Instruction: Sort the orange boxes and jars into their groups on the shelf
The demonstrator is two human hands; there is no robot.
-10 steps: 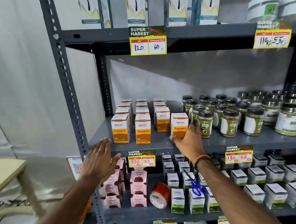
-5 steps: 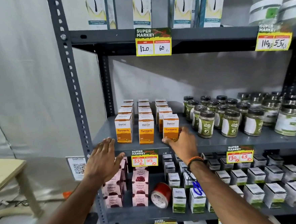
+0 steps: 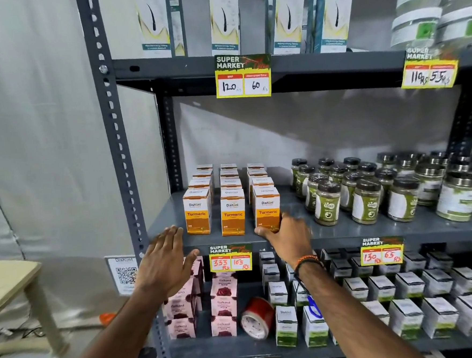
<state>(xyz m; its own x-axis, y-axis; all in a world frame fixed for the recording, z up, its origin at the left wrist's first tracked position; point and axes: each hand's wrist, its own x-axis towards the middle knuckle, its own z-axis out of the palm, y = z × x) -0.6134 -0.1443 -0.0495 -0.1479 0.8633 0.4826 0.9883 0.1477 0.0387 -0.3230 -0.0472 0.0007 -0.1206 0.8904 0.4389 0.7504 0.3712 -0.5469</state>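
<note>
Orange-and-white turmeric boxes stand in three columns on the left of the grey middle shelf (image 3: 372,232). Dark-lidded jars (image 3: 327,203) with green labels fill the shelf's right part, with a gap between the two groups. My right hand (image 3: 289,238) grips the foot of the front box of the right column (image 3: 267,208), thumb at its front lower corner and fingers along its right side. My left hand (image 3: 165,263) hovers open in front of the shelf edge, just below the front left box (image 3: 197,212), touching nothing.
The shelf below holds pink boxes (image 3: 224,305), a red tape roll (image 3: 257,318) and white-and-green boxes (image 3: 406,315). Tall boxes (image 3: 223,20) stand on the shelf above. The rack's upright post (image 3: 116,159) is at the left, and a pale wooden stool (image 3: 10,281) stands beyond it.
My right hand has slid an orange box leftward from beside the jars into the front of the right column. The left hand has barely moved.
</note>
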